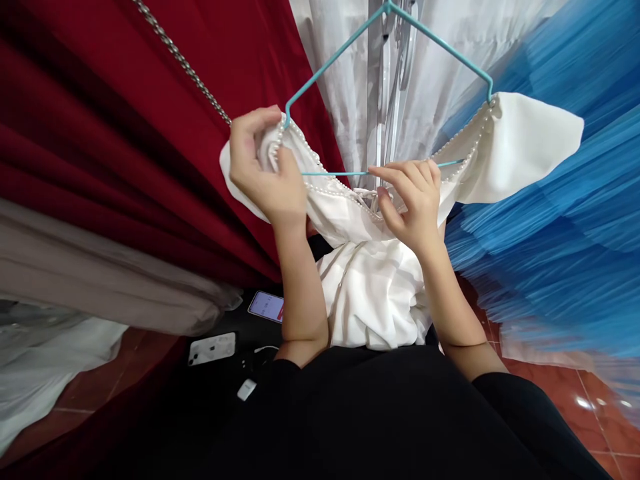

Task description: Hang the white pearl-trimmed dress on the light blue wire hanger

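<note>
A white garment [375, 287] with a pearl-beaded neckline hangs on a thin teal hanger [335, 57], its lower part gathered over the lap. My left hand [270, 167] is curled round the garment's left shoulder, beside the hanger's left end, thumb and fingers on the beaded edge. Further right, my right hand [413, 200] has its fingertips on the hanger's bottom bar near the middle of the neckline, with the thumb bent below. The right shoulder of the garment spreads out over the other end of the hanger.
Red fabric [150, 133] and a metal chain [185, 63] are at the left. Blue tulle [565, 247] fills the right side. White drapes [330, 80] hang behind. Two phones, one face down [213, 349] and one lit [267, 306], and a small white case [247, 389] lie on a black surface.
</note>
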The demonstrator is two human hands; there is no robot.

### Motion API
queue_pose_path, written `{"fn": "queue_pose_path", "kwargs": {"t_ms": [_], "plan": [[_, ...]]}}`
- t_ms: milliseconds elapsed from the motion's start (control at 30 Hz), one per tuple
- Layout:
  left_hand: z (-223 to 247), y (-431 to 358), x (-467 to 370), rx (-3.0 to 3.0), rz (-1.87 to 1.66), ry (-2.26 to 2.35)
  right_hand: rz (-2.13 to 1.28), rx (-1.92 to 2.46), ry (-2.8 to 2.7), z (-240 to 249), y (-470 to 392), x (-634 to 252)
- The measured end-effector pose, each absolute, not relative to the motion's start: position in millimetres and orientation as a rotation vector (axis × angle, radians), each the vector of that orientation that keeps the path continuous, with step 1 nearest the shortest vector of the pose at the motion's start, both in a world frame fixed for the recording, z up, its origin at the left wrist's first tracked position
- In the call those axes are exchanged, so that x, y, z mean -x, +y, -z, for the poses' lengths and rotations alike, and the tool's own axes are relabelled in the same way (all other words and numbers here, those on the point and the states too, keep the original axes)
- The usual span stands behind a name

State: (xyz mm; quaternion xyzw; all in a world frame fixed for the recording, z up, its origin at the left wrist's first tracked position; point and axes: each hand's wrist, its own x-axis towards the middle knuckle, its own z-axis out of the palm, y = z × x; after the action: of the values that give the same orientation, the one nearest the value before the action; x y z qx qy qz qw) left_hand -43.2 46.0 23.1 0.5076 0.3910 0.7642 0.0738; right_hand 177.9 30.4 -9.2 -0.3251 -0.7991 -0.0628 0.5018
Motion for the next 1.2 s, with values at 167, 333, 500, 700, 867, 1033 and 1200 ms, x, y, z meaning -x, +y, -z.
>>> {"fn": "queue_pose_path", "kwargs": {"t_ms": [167, 333, 500, 700, 867, 1033, 1200], "plan": [[-51.5, 53.4, 70.1, -1.606, -2.736, 1.255, 0.115, 0.765, -1.987, 9.5, 34.5, -183.5], [-14.2, 42.5, 99.6, -1.174, -2.933, 1.258, 0.077, 0.693, -1.980, 5.9, 31.3, -184.5], [33.3, 24.1, 80.4, -1.426, -2.140, 1.236, 0.047, 0.687, -1.998, 6.9, 32.1, -181.9], [22.5, 22.6, 17.9, -1.587, -1.911, 0.782, 0.044, 0.654, -2.015, 7.4, 34.0, -183.1], [18.3, 27.8, -4.1, -1.426, -2.203, 0.722, 0.096, 0.611, -1.890, 3.3, 36.8, -190.1], [17.3, 28.9, -10.7, -1.309, -2.279, 0.851, 0.313, 0.747, -1.456, -5.7, 59.0, -216.7], [17.9, 28.3, -12.1, -1.345, -2.300, 0.805, 0.200, 0.784, -1.379, -24.9, 84.5, -242.2]]}}
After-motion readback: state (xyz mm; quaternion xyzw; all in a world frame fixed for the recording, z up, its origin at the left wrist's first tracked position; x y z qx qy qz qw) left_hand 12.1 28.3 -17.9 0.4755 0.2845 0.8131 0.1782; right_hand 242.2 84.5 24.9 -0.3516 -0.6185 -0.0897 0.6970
